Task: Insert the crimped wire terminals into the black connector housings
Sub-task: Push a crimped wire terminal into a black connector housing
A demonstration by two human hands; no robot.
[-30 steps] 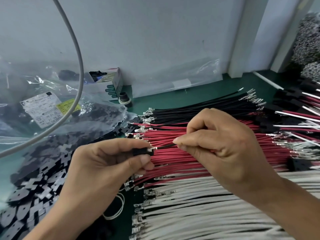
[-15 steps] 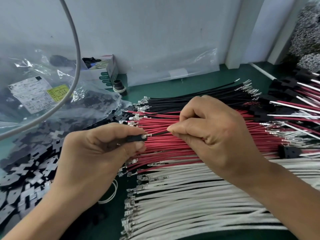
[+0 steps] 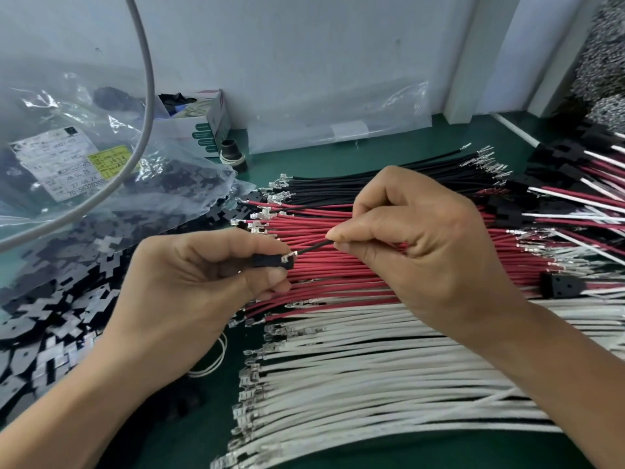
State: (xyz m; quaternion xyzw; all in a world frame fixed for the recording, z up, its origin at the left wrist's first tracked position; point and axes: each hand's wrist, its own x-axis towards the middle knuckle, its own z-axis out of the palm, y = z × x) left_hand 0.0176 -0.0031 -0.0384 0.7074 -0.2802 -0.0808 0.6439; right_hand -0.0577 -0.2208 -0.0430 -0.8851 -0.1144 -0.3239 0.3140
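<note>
Two hands: left hand [image 3: 189, 292] grips housing [image 3: 270, 260], right hand [image 3: 422, 245] pinches wire [image 3: 314, 247].

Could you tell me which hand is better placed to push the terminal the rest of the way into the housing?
The right hand: it pinches the black wire just behind the terminal, which sits at the mouth of the housing gripped by the left hand.

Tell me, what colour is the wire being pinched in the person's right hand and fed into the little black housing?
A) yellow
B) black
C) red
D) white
B: the right hand pinches a black wire whose metal terminal sits at the mouth of the black housing held in the left hand, above the red wires.
</note>
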